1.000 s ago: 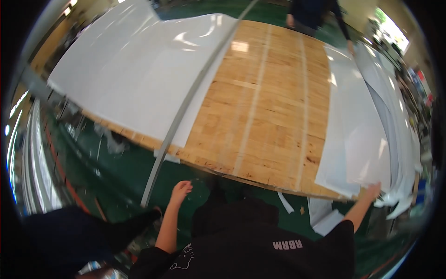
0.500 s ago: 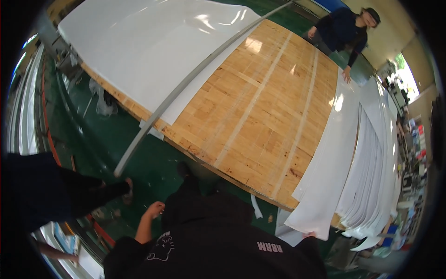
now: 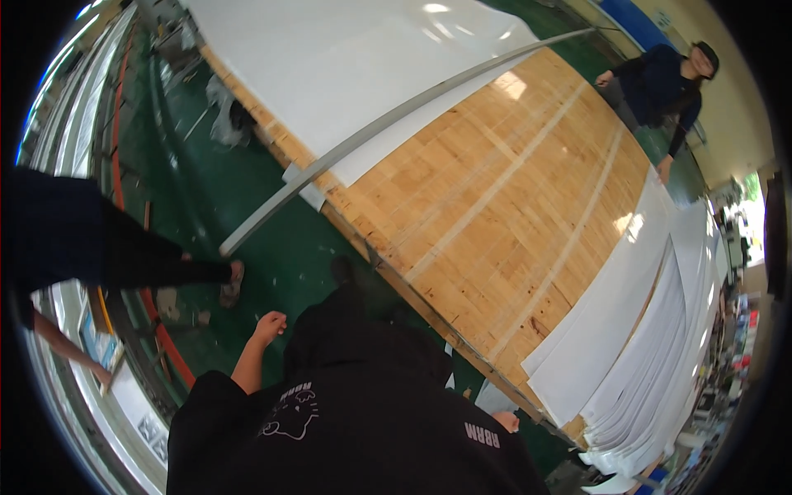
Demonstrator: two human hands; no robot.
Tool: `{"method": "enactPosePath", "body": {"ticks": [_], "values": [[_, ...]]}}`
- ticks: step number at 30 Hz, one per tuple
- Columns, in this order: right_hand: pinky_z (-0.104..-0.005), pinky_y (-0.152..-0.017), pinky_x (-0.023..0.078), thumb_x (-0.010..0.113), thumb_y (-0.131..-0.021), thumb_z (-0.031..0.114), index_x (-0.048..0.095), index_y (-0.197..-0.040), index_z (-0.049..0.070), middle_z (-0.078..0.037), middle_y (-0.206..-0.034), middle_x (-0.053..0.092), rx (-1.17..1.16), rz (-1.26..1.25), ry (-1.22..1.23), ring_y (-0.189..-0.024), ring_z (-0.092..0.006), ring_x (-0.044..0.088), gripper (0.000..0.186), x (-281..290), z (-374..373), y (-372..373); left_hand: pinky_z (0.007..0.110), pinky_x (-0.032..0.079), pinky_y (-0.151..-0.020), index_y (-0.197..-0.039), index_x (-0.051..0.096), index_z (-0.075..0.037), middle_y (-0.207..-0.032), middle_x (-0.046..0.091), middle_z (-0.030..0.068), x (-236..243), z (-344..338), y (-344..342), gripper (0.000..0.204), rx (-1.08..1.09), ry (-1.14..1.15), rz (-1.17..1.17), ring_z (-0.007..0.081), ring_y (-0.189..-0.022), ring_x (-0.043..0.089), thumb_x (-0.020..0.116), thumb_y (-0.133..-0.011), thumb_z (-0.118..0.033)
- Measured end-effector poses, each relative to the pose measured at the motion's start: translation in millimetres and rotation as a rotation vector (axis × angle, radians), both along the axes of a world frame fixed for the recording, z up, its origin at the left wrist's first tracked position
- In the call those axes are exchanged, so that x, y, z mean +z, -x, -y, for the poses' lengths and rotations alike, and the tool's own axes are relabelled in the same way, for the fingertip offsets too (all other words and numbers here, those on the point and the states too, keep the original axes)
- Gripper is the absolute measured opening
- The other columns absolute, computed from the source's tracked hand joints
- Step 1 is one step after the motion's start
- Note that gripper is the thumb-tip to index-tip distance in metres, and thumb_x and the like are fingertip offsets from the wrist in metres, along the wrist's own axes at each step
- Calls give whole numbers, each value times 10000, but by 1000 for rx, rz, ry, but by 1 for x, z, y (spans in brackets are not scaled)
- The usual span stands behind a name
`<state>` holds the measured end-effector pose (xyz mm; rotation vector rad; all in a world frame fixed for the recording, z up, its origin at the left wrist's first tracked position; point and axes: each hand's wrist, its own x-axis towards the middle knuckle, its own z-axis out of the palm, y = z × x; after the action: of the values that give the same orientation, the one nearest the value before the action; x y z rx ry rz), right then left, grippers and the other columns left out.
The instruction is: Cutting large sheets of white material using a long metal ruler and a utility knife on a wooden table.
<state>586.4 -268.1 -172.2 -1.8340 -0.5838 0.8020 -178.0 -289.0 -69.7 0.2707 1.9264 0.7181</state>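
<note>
My left hand [image 3: 271,327] hangs beside my body over the green floor, its fingers curled closed; anything inside is too small to make out. My right hand [image 3: 508,421] shows only in part past my dark sleeve, near the table's front edge, apart from the white sheet [image 3: 584,356]; its fingers are too hidden to read. That sheet lies along the right part of the wooden table [image 3: 503,198], beside a fanned stack of white sheets [image 3: 639,363]. At the sheet's far end rests a co-worker's hand [image 3: 663,169].
A long grey bar [image 3: 363,134] crosses the table and juts over its near edge. Left of it lies a large glossy white sheet [image 3: 330,62]. Another person [image 3: 66,231] stands at left, by metal racking. Across the table stands a co-worker in dark clothes [image 3: 660,87].
My right hand has come off the white sheet's near corner and drawn toward my body. The sheet's near end now lies back on the table. My view has turned, shifting the table rightward.
</note>
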Motion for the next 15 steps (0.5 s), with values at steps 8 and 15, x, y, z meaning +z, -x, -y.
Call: {"method": "enactPosePath", "body": {"ticks": [8, 15], "values": [[-468, -954, 351, 562, -807, 194, 322, -1311, 117, -154, -1246, 380, -522, 654, -407, -1136, -287, 424, 564, 102, -197, 149, 308, 501, -640, -971, 630, -62, -841, 678, 89, 48, -7, -29, 165, -75, -149, -566, 212, -664, 645, 569, -895, -195], [-313, -836, 391, 617, -822, -10, 407, -1299, 66, -51, -1047, 424, 149, 237, -525, -938, -171, 423, 527, 197, -336, 326, 374, 461, -808, -1089, 581, -124, -961, 629, 47, 100, -152, 47, 274, -233, -352, -1071, 246, -938, 600, 638, -822, -153]]}}
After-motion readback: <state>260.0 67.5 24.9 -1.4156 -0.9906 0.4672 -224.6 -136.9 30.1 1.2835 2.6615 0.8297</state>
